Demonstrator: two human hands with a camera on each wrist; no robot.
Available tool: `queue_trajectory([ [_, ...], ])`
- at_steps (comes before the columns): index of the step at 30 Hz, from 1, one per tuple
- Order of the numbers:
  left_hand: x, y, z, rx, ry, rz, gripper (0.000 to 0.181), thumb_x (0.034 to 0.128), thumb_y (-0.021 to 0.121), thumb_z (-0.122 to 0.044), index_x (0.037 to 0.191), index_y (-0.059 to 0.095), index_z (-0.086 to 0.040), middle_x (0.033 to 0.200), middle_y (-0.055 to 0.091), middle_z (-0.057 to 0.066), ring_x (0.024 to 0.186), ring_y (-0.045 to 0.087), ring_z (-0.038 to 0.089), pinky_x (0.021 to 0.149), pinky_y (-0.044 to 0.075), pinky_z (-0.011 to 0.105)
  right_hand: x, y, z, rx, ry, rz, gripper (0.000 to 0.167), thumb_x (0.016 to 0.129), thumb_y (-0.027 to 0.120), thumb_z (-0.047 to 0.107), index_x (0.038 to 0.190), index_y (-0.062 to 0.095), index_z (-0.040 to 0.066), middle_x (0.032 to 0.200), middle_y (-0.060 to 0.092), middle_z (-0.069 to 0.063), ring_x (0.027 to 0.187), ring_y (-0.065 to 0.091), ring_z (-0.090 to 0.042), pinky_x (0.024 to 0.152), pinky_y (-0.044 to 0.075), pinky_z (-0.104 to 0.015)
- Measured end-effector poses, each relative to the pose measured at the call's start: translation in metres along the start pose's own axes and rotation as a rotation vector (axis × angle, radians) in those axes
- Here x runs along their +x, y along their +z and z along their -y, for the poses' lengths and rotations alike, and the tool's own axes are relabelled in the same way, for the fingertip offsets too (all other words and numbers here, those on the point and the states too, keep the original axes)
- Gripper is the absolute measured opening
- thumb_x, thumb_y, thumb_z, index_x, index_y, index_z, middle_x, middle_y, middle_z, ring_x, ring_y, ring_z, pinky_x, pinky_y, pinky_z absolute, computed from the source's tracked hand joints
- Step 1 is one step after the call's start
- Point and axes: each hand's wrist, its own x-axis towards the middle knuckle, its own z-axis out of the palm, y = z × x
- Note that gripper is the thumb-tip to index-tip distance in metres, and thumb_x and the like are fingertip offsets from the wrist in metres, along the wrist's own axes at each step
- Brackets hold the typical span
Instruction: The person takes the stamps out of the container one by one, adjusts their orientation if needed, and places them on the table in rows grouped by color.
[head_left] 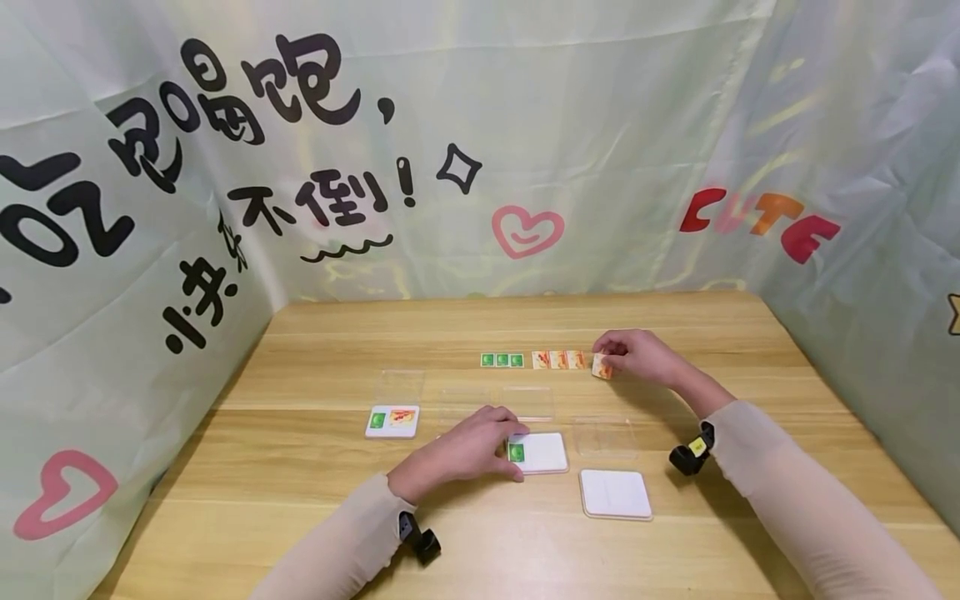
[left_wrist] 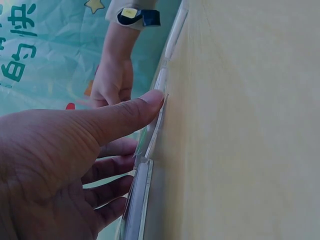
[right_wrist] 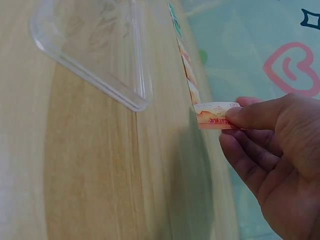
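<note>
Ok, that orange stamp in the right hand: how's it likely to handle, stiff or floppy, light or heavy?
The orange stamp is probably very light, being small and apparently thin paper. It juts from the right hand without visible droop, so it should be fairly stiff at that size. Being paper-like, it may crease if pinched hard.

Beneath your left fingers (head_left: 504,415) and right fingers (head_left: 613,340) spreads a pale wood-grain tabletop (head_left: 247,467). Beyond them hangs a pale green fabric curtain (head_left: 600,125). Ahead and left of your left fingers, you see bold black printed Chinese characters (head_left: 341,200); behind your right fingers, slightly left, a pink smiling heart (head_left: 528,239); ahead and right of them, multicoloured letters reading CUTE (head_left: 772,215).
</note>
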Motion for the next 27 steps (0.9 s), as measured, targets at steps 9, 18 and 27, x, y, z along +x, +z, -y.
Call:
queue_trajectory([
  [9,-0.001,0.000,0.000,0.006,0.001,-0.003,0.065,0.0799,0.078,-0.047,0.132,0.061,-0.011,0.126,0.058,0.000,0.110,0.051,0.013,0.096,0.042,0.024,0.011,0.004,-0.012,-0.024,0.021,-0.040,0.016,0.093,0.065,0.004,0.108,0.066,-0.001,0.088,0.065,-0.005,0.079,0.059,-0.018,0.067,0.049,-0.033],
  [18,-0.001,0.001,0.000,0.011,0.006,-0.005,0.065,0.0801,0.077,-0.048,0.131,0.062,-0.011,0.125,0.058,0.001,0.111,0.051,0.014,0.097,0.042,0.025,0.016,0.004,-0.022,-0.030,0.004,-0.035,0.013,0.094,0.064,0.005,0.107,0.068,0.002,0.088,0.066,-0.004,0.080,0.061,-0.018,0.071,0.049,-0.036],
  [27,0.000,0.001,0.002,0.019,0.010,-0.007,0.065,0.0803,0.077,-0.048,0.132,0.062,-0.011,0.125,0.058,0.001,0.112,0.051,0.014,0.098,0.040,0.025,0.022,0.006,-0.028,-0.025,-0.010,-0.058,0.015,0.094,0.064,0.005,0.108,0.068,0.002,0.089,0.066,-0.004,0.082,0.059,-0.019,0.070,0.048,-0.035],
])
